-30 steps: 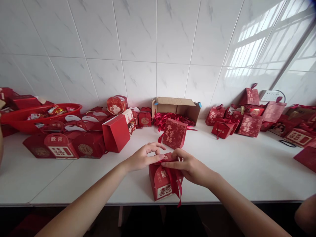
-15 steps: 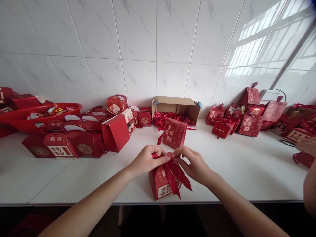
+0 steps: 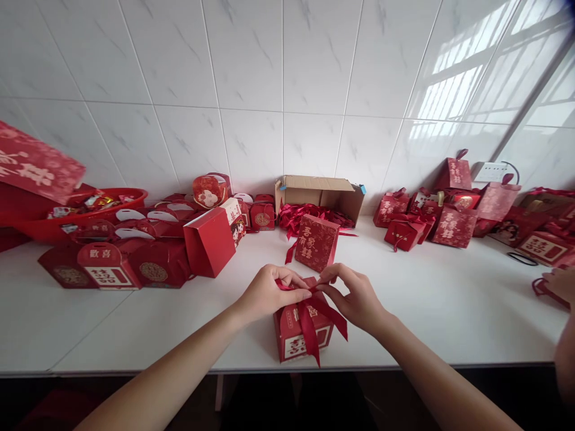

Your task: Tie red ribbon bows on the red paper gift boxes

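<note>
A small red gift box (image 3: 287, 336) with a white-and-red character panel stands close to the table's front edge. Across its top lies a red ribbon (image 3: 309, 332), with two tails hanging down the front. My left hand (image 3: 269, 290) pinches the ribbon at the left of the box top, thumb over the knot area. On the other side my right hand (image 3: 353, 296) pinches the ribbon between thumb and forefinger. The knot itself is partly hidden by my fingers. Just behind stands a taller red box (image 3: 316, 242) with pale characters.
A cardboard box (image 3: 323, 182) of red ribbons stands against the tiled wall. Several red boxes (image 3: 155, 266) crowd the left, beside a red basin (image 3: 135, 200) of candies. More finished-looking boxes (image 3: 453, 226) stand at right. Another person's hand (image 3: 559, 284) is at the far right.
My fingers have shifted slightly on the ribbon, and its tails hang a little differently. A large red patterned box has come into view at the far left, above the basin.
</note>
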A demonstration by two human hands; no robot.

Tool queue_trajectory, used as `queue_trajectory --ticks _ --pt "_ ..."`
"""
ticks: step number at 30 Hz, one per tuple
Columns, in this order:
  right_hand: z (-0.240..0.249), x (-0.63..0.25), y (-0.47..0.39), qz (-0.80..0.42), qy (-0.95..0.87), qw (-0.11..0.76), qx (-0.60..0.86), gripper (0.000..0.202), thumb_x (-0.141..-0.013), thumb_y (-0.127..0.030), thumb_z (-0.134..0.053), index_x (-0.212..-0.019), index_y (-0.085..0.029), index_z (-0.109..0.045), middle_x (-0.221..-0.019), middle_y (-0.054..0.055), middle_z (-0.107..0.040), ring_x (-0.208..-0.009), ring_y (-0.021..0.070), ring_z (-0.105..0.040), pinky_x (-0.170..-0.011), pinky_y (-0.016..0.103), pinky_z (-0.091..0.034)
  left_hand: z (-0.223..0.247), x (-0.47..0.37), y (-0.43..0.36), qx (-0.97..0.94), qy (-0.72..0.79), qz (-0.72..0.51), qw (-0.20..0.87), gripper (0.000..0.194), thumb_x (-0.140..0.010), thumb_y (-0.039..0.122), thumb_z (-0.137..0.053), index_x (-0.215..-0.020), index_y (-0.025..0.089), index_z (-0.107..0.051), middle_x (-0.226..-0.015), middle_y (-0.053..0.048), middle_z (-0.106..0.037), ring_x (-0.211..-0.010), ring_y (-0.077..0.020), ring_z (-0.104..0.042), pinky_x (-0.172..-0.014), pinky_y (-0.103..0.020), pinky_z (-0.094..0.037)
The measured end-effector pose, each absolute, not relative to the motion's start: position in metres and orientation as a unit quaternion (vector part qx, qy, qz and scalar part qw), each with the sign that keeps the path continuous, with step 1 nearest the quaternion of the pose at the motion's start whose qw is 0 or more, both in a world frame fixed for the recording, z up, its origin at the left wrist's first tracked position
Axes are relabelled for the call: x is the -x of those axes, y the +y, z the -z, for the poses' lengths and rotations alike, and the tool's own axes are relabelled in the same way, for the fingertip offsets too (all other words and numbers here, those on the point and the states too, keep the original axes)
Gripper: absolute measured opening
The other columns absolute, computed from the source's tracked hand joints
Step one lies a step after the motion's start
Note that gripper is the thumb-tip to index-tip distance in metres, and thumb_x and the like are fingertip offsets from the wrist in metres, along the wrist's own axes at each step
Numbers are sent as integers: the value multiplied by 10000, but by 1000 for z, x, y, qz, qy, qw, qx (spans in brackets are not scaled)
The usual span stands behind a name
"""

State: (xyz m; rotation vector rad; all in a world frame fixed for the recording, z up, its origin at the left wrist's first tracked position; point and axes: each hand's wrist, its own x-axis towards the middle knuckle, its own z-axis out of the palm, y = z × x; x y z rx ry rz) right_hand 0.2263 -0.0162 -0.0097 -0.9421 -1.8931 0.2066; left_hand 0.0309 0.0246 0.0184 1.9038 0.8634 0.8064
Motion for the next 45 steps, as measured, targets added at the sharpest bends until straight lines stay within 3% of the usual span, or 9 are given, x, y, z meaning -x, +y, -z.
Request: queue_trajectory --ticks 3,8,13,16,19,24,33,41,45 --pt "10 -227 -14 -89 -760 503 401 54 -857 -229 -547 -853 -221 -494 -777 17 -625 -695 140 -599 -620 260 -506 -16 -32 24 -757 345 -326 450 540 -673 314 -703 -514 200 -199 -812 -70 -697 -870 -236 -658 -735 -313 -481" --pt "18 -230 -10 -111 -706 552 430 160 -824 -289 -606 -788 -215 -469 -711 8 -596 -649 143 -580 -595 268 -495 -11 -31 26 -733 332 -343 485 566 -637 285 -729 -500 207 -184 -721 -61 -686 -939 -263 -647 -794 -341 -496" --pt "24 -233 -9 -135 -691 561 435 159 -817 -256 -614 -796 -212 -462 -716 5 -582 -660 140 -562 -609 273 -485 -16 -26 23 -733 346 -312 495 169 -644 278 -737 -635 159 -618 -920 -67 -704 -897 -253 -647 -781 -343 -499" --pt "21 -234 -11 -139 -701 549 433 138 -821 -244 -602 -807 -213 -468 -731 8 -583 -670 142 -558 -613 274 -481 -19 -25 22 -727 348 -301 510 161 -699 311 -701 -775 170 -688 -925 -54 -710 -868 -238 -643 -750 -331 -495" --pt "18 -234 -13 -131 -708 541 435 126 -824 -240 -596 -808 -215 -474 -734 9 -594 -674 144 -567 -611 270 -481 -19 -26 22 -719 350 -313 513 205 -753 338 -642 -644 165 -632 -875 -59 -719 -832 -231 -644 -727 -332 -488" --pt "18 -234 -16 -85 -709 544 440 140 -824 -247 -604 -761 -214 -484 -702 8 -616 -649 143 -587 -590 263 -487 -15 -30 23 -741 346 -334 469 486 -686 288 -694 -458 188 -276 -833 -79 -719 -871 -246 -648 -760 -331 -473" --pt "24 -234 -16 -97 -705 564 419 200 -827 -243 -608 -713 -222 -445 -682 2 -610 -680 157 -658 -581 256 -517 -7 -28 28 -711 356 -339 502 215 -622 276 -756 -557 140 -603 -915 -96 -705 -888 -229 -651 -811 -335 -485" --pt "25 -234 -17 -90 -709 561 419 211 -838 -189 -574 -709 -225 -410 -691 2 -619 -688 154 -654 -593 253 -514 -8 -29 27 -700 354 -342 518 397 -607 277 -768 -466 166 -413 -844 -80 -706 -876 -219 -643 -759 -301 -479" --pt "22 -235 -17 -79 -722 550 413 190 -841 -177 -568 -721 -222 -427 -699 1 -606 -689 150 -649 -589 246 -502 -9 -31 26 -669 332 -355 563 570 -704 341 -694 -519 195 -175 -865 -97 -707 -768 -183 -642 -618 -261 -450"
